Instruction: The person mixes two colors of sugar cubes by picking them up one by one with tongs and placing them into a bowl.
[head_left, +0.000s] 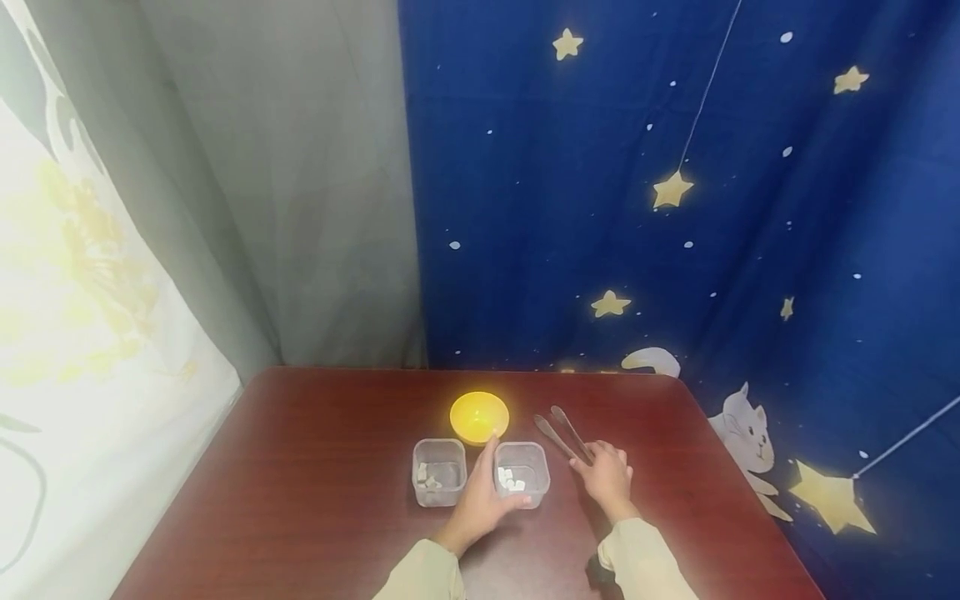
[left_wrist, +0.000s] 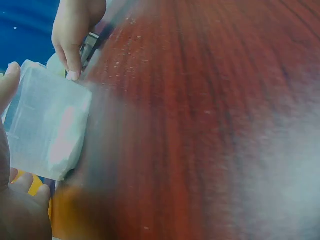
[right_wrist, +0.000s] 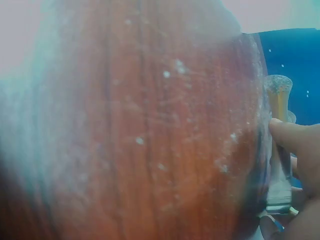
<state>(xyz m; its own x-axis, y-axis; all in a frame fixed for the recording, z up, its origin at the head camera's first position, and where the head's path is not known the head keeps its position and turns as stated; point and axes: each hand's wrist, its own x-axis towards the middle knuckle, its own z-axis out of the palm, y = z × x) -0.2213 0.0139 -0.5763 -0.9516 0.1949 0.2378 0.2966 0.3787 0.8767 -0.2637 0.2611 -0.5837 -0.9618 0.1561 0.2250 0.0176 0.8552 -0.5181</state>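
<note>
Gripping clear tub (head_left: 522,472), left hand (head_left: 480,502); right hand (head_left: 606,477) holds tongs (head_left: 561,435).

a dark red-brown wooden table (head_left: 322,467) with rounded corners fills the lower middle of the head view, its grain running in fine streaks and its surface lightly glossy. behind it on the right hangs a deep blue cloth (head_left: 750,208) printed with yellow stars, small white dots, a crescent moon and a white cat near the table's far right corner. thin pale lines cross the cloth. a plain grey curtain (head_left: 300,208) covers the back left, meeting the blue cloth in a vertical seam. at the far left hangs a white curtain (head_left: 82,292) with faint yellow and grey floral print. the light is soft and even.
</note>
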